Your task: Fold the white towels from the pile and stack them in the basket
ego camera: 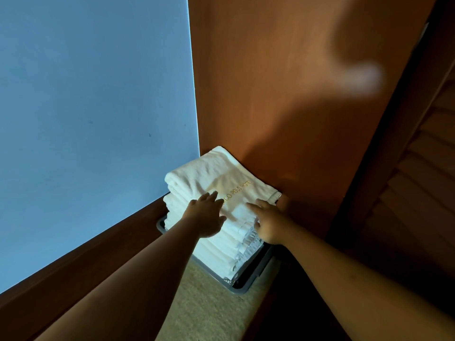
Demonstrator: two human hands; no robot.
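Both hands are down on the towels. The left hand [206, 215] lies flat, fingers stretched out and spread, palm pressing on the top towel [211, 171] near its front left part. The right hand [268, 223] is just beside it on the front right part, fingers reaching straight out across the cloth, not curled round anything, while the thumb sits down at the near edge of the stack; motion blur softens the fingertips. Between the two hands runs a line of gold lettering [237, 191] stitched into the top towel, partly covered by the left fingers. That towel is folded and sits squarely on top of the stack of folded white towels [219, 249], which rises well above the rim of the grey basket [254, 273]. The basket stands on the beige carpet [209, 308], tucked into a corner, with the pale blue wall [86, 94] and its dark wooden skirting board [98, 244] on the left and an orange-brown wooden panel [283, 94] on the right. The far right corner of the top towel touches that panel.
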